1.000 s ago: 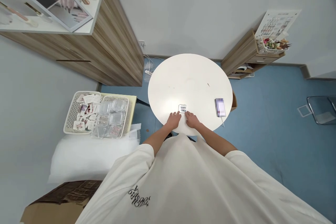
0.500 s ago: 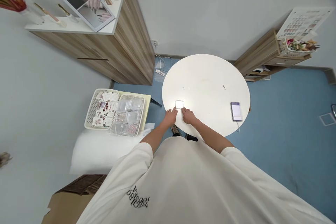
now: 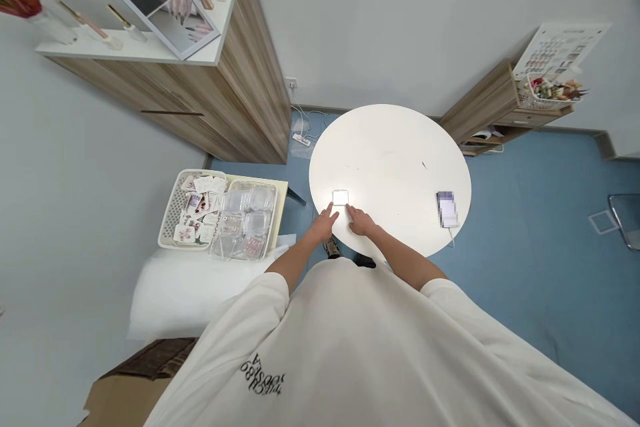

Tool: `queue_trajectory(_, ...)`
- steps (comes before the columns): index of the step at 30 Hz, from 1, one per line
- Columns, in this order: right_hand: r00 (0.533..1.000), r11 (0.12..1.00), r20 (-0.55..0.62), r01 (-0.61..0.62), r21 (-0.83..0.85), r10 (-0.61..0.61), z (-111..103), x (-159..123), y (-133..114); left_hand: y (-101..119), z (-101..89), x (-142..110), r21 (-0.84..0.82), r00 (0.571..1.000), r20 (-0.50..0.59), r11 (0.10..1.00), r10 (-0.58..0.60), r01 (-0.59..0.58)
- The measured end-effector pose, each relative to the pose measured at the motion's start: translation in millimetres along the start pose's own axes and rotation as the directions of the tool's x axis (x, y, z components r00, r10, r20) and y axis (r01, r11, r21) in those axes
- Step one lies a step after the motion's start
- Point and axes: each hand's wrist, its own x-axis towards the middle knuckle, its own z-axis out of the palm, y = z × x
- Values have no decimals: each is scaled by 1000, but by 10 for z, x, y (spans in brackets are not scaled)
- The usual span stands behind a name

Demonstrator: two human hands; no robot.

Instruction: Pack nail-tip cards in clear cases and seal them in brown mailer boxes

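Left hand [image 3: 323, 224] and right hand [image 3: 361, 221] extend loosely open, fingertips at the near corners of a small, flat square case [image 3: 341, 197] on the round white surface [image 3: 390, 147] (firm contact is hard to confirm). Light, equal pressure at both corners would likely best prevent skidding or twisting.

White T-shirt [image 3: 370, 340], one, dark chest print [image 3: 263, 377] with the numerals "89" legible, adjoining letters uncertain; chart [image 3: 560, 50] on right-hand cabinet [image 3: 483, 97], lettering too small to read; phone [image 3: 447, 209], screen pixelated
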Motion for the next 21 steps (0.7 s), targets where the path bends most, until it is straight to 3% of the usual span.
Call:
queue_trajectory(4, 999, 1000, 34, -19, 8, 18, 66, -169, 89, 52, 95, -128, 20, 1000, 4, 999, -26, 25)
queue_trajectory(9, 998, 1000, 58, -29, -11, 29, 249, -479, 276, 287, 310, -321, -8, 995, -1, 995, -99, 99)
queue_trajectory(15, 998, 997, 59, 22, -72, -17, 597, -933, 632, 813, 746, -723, -33, 983, 19, 983, -182, 182)
queue_trajectory(21, 997, 996, 8, 72, -61, -71, 986, -1459, 881, 1365, 1229, -1293, -83, 963, -16, 960, -269, 266)
